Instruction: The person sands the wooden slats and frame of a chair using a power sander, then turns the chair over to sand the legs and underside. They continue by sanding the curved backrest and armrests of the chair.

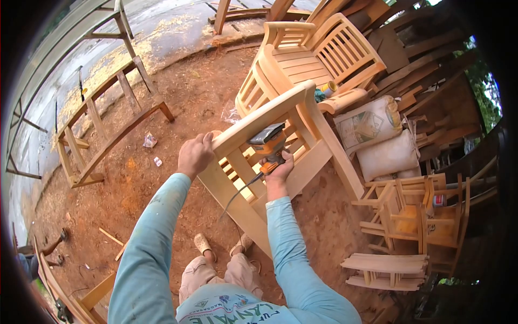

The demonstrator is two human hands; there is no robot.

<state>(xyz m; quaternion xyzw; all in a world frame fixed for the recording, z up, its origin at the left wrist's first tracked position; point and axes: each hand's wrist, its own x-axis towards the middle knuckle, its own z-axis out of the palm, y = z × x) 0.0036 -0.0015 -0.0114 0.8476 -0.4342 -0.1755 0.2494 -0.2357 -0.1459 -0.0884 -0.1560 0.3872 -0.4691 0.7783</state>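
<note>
The right hand's grip (pixel 278 164) is clamped on the orange sander (pixel 267 141) against the tilted chair frame (pixel 302 108), steadied only by the left hand (pixel 194 155) closed on its end, so pressure could tip it, or the trailing cord (pixel 240 194) snag.

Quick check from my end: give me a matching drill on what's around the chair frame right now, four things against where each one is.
Things:
1. left hand
2. orange sander
3. stacked sacks
4. finished chair

Places:
A. beyond the chair frame, seat facing the camera
B. gripping the end of the chair frame's top rail
C. right of the chair frame, on the ground
D. held in the right hand against the frame

The chair frame lies tilted on the red dirt; the right hand holds the sander.

Pairs: 1-B, 2-D, 3-C, 4-A
</note>
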